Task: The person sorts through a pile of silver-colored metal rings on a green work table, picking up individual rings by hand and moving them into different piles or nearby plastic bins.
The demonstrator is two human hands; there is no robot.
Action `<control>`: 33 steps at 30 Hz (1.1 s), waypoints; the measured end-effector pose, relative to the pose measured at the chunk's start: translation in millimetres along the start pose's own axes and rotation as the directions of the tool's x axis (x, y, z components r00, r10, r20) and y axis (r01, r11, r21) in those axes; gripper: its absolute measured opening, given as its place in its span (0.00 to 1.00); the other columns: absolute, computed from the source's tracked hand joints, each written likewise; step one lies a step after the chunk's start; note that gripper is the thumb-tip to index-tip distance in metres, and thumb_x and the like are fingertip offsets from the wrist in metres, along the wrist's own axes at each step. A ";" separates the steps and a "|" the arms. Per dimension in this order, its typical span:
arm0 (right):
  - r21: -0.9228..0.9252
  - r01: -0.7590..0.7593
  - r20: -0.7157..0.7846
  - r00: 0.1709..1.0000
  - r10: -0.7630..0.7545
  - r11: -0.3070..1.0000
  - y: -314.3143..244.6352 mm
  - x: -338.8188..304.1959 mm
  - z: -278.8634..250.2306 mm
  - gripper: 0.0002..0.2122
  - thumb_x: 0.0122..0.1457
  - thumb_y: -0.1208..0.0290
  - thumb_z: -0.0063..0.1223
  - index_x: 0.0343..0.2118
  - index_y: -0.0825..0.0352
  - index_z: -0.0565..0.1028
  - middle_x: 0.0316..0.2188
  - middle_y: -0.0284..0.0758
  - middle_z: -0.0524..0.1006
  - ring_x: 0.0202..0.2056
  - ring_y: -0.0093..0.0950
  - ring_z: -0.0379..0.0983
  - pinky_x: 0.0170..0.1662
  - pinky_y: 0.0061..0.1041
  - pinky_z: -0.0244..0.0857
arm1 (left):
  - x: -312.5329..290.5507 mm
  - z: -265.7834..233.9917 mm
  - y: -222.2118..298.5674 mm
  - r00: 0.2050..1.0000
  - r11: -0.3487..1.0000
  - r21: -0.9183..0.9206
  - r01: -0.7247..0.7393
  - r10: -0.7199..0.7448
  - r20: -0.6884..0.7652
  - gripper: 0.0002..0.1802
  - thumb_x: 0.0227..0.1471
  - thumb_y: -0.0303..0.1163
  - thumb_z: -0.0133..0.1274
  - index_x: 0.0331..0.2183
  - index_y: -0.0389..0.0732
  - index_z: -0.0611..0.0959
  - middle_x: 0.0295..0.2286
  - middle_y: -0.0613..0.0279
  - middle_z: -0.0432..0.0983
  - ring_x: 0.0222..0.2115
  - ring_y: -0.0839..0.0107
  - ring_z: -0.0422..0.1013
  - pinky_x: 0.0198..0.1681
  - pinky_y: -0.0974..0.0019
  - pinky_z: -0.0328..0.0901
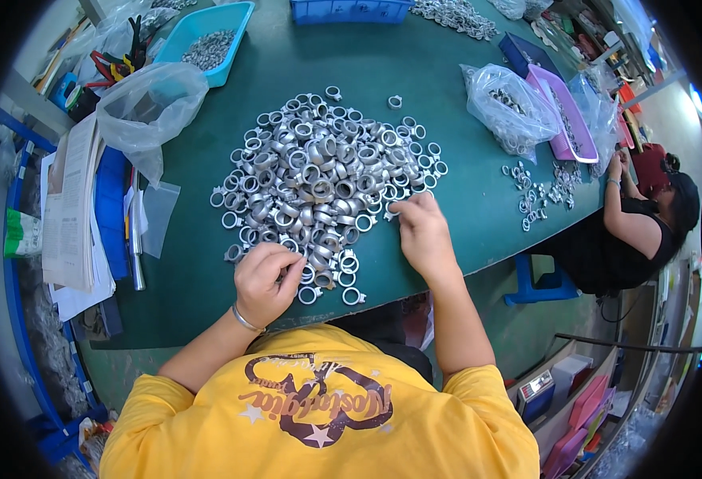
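A big heap of silvery metal rings (319, 172), each with a small lug on its side, lies on the green table in front of me. At the heap's lower left is my left hand (265, 283), its fingers curled and thumb pressed in; what they hold, if anything, is hidden. My right hand (424, 235) is at the heap's right edge, thumb and fingers pinched together at a single metal ring (389, 214). Between the hands, several loose rings (349, 279) lie near the table's front edge.
A turquoise tub (237, 49) of small metal parts stands far left, by an open plastic bag (147, 104) and papers (71, 207). On the right are a filled plastic bag (511, 108), a pink tray (567, 120) and scattered rings (531, 191). A co-worker (638, 231) sits beyond the table's right edge.
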State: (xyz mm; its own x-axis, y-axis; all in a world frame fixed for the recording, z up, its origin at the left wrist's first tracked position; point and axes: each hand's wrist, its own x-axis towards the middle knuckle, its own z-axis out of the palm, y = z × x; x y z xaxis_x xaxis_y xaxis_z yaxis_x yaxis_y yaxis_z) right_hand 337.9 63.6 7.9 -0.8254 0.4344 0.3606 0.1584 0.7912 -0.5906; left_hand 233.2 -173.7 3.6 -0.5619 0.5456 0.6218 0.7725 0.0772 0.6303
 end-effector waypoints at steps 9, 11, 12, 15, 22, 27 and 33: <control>0.440 -0.259 0.236 0.957 0.168 0.860 -3.7 -9.4 -22.2 0.05 0.48 0.80 0.60 0.28 0.69 0.75 0.35 0.31 0.73 0.29 0.17 0.66 0.33 0.17 0.62 | 0.0 -0.6 0.4 1.000 1.000 0.010 0.010 -0.010 0.007 0.08 0.38 0.17 0.61 0.25 0.35 0.79 0.23 0.60 0.72 0.16 0.75 0.65 0.18 0.76 0.59; 0.572 -0.297 0.263 0.949 0.171 0.764 -3.2 -16.5 -22.6 0.05 0.48 0.81 0.60 0.28 0.69 0.75 0.36 0.32 0.74 0.30 0.17 0.67 0.33 0.17 0.63 | 0.6 -1.2 1.1 1.000 1.000 0.020 0.002 -0.002 0.010 0.08 0.38 0.17 0.61 0.25 0.35 0.79 0.23 0.60 0.72 0.16 0.75 0.65 0.18 0.76 0.58; 0.690 -0.323 0.287 0.944 0.165 0.648 -3.3 -19.5 -23.1 0.05 0.48 0.81 0.60 0.28 0.69 0.76 0.38 0.33 0.75 0.31 0.17 0.67 0.34 0.18 0.63 | 0.8 -1.2 1.2 1.000 1.000 0.018 0.003 -0.003 0.012 0.08 0.38 0.17 0.61 0.25 0.35 0.79 0.23 0.60 0.72 0.16 0.75 0.65 0.18 0.76 0.58; 0.794 -0.345 0.314 0.938 0.147 0.500 -8.6 -23.6 -25.0 0.04 0.50 0.81 0.58 0.30 0.70 0.76 0.38 0.36 0.76 0.31 0.17 0.68 0.34 0.17 0.63 | 0.8 -0.9 1.6 1.000 1.000 0.021 0.002 -0.002 0.014 0.08 0.38 0.17 0.61 0.25 0.35 0.79 0.23 0.60 0.72 0.16 0.75 0.65 0.18 0.76 0.58; 0.901 -0.434 0.432 0.893 0.129 -0.010 -6.3 -33.1 -12.8 0.10 0.57 0.76 0.52 0.41 0.72 0.72 0.33 0.45 0.77 0.20 0.19 0.66 0.20 0.16 0.58 | 0.3 -0.4 1.0 1.000 1.000 0.019 0.004 -0.004 0.015 0.08 0.39 0.17 0.61 0.26 0.35 0.80 0.23 0.60 0.72 0.16 0.75 0.65 0.18 0.76 0.58; 0.794 -0.464 0.518 0.855 0.037 -0.392 2.4 -33.3 -7.6 0.15 0.52 0.82 0.47 0.45 0.71 0.69 0.32 0.47 0.75 0.19 0.22 0.64 0.16 0.16 0.55 | 0.6 -1.0 1.0 1.000 1.000 0.004 0.011 -0.011 0.003 0.08 0.39 0.17 0.61 0.25 0.35 0.79 0.23 0.60 0.72 0.16 0.76 0.65 0.18 0.76 0.58; 0.950 -0.310 0.313 0.941 0.130 -0.039 -1.7 -6.6 -2.5 0.05 0.54 0.81 0.49 0.34 0.70 0.72 0.38 0.44 0.72 0.30 0.27 0.73 0.18 0.17 0.64 | 2.5 -1.5 1.9 0.999 0.999 0.007 0.037 -0.037 -0.011 0.08 0.37 0.17 0.61 0.24 0.35 0.80 0.22 0.60 0.72 0.16 0.72 0.66 0.18 0.73 0.60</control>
State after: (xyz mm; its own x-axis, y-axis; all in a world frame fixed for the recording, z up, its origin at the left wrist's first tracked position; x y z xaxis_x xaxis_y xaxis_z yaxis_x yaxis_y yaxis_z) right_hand 344.4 60.5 8.4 -0.9255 0.3769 0.0369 -0.2649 -0.5745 -0.7745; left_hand 232.9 -173.4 7.1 -0.5936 0.5329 0.6030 0.7531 0.1037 0.6497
